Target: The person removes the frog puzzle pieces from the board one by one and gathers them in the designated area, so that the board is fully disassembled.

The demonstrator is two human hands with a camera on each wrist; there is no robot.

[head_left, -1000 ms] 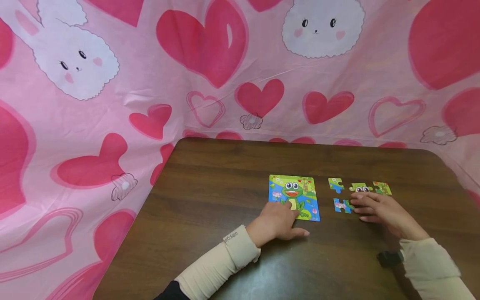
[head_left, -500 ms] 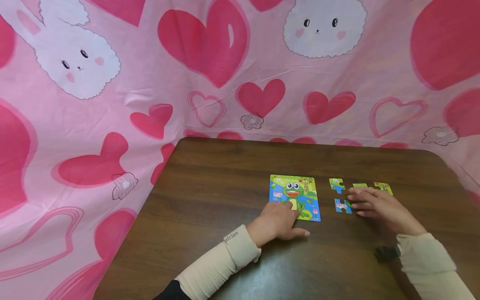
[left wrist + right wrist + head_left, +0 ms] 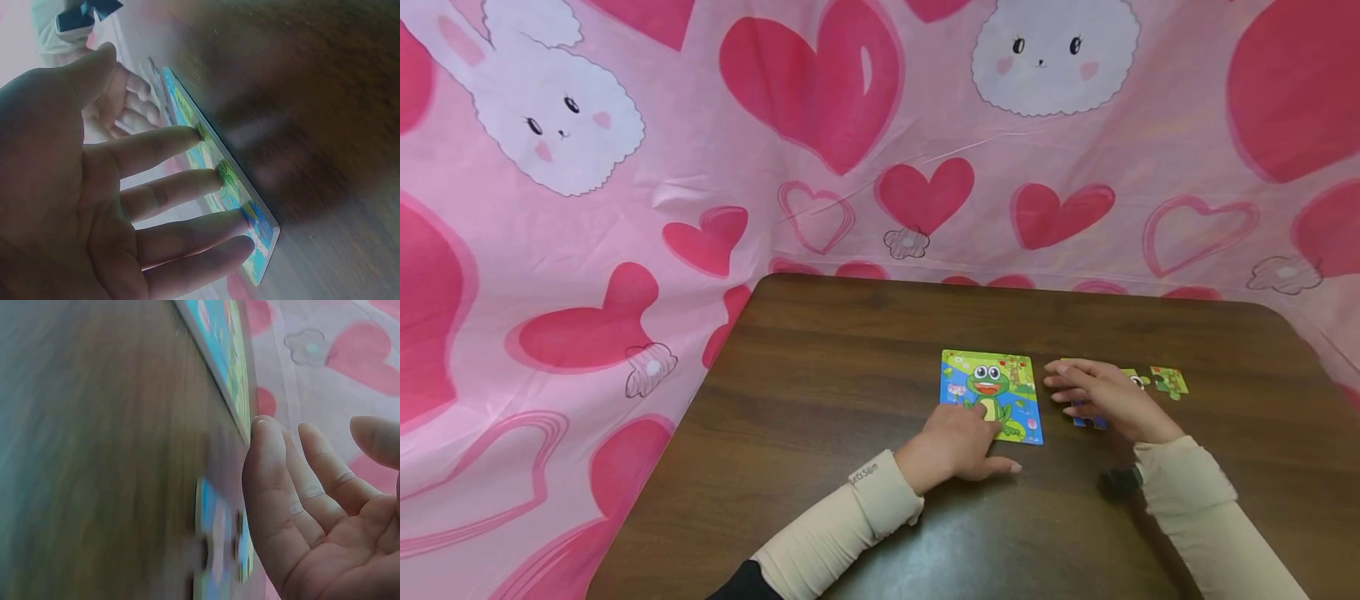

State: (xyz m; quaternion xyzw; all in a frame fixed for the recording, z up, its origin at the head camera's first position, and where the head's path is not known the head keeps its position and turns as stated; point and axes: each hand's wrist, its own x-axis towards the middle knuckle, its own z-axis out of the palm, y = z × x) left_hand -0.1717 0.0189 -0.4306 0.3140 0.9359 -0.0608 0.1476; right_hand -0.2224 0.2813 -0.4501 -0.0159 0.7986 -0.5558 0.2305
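Observation:
My left hand (image 3: 952,440) rests on a square frog picture board (image 3: 1032,400), its fingertips touching the lower half of the picture. In the left wrist view these fingers (image 3: 181,187) reach fairly straight onto the board. To the right, my right hand (image 3: 1108,398) is over a group of loose jigsaw pieces, fingers relaxed and nothing between them. It covers much of a piece with a frog's eye (image 3: 1137,378) and a blue piece (image 3: 1090,422). Pieces (image 3: 215,537) lie flat on the table below that hand in the right wrist view.
A corner jigsaw piece with red dots (image 3: 1169,382) lies farthest right on the brown wooden table (image 3: 835,375). Behind and left of the table hangs a pink cloth (image 3: 715,158) printed with hearts and rabbits. A dark object (image 3: 1120,483) sits at the right wrist.
My right hand has moved left across the pieces toward the board, uncovering the right side of the group and covering the upper-left piece. The left hand has stayed on the board.

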